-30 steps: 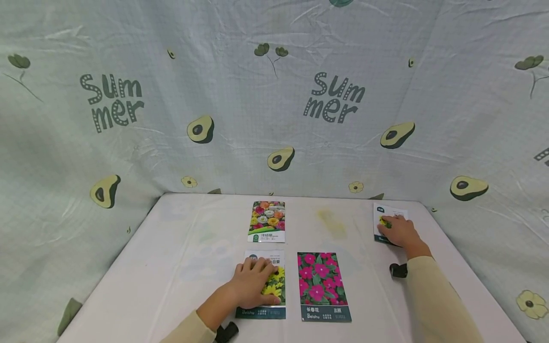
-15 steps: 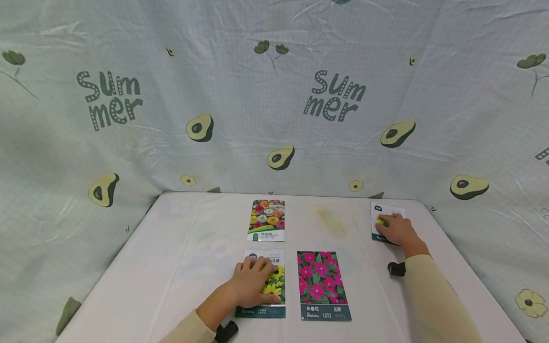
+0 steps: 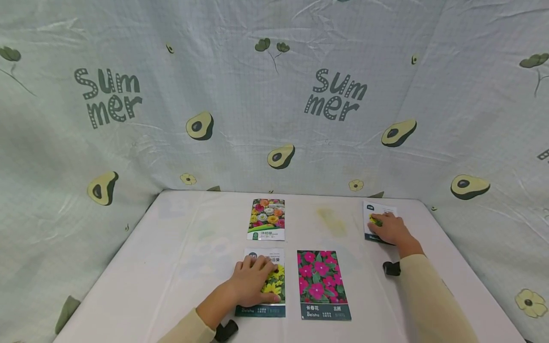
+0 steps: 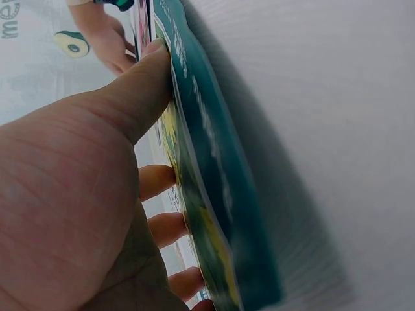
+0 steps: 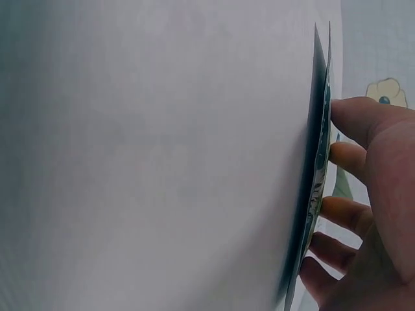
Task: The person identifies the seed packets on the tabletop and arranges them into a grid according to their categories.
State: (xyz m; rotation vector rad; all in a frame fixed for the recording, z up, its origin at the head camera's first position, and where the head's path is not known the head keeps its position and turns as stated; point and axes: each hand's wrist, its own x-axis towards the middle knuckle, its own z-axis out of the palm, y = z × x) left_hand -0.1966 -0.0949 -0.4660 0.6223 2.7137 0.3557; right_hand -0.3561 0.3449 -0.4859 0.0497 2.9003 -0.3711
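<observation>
My left hand (image 3: 249, 282) rests on a seed packet (image 3: 274, 310) with yellow sunflowers and a dark green bottom band, at the front middle of the table. In the left wrist view its thumb and fingertips press on the face of the sunflower packet (image 4: 224, 162). At the back right, my right hand (image 3: 389, 228) lies over another seed packet (image 3: 368, 209), white on top with a yellow flower partly hidden by the fingers. The right wrist view has the fingertips spread along the face of this packet (image 5: 319, 165), which stays low against the table.
A packet of pink flowers (image 3: 319, 281) lies right of the sunflower packet. Behind them is a packet of mixed multicoloured flowers (image 3: 267, 220). All lie on a white table (image 3: 180, 271) with a printed cloth (image 3: 240, 95) hanging around its back and sides.
My right hand has slid its packet a little to the left along the table. My left hand and the other packets stay where they were; the head view has shifted slightly.
</observation>
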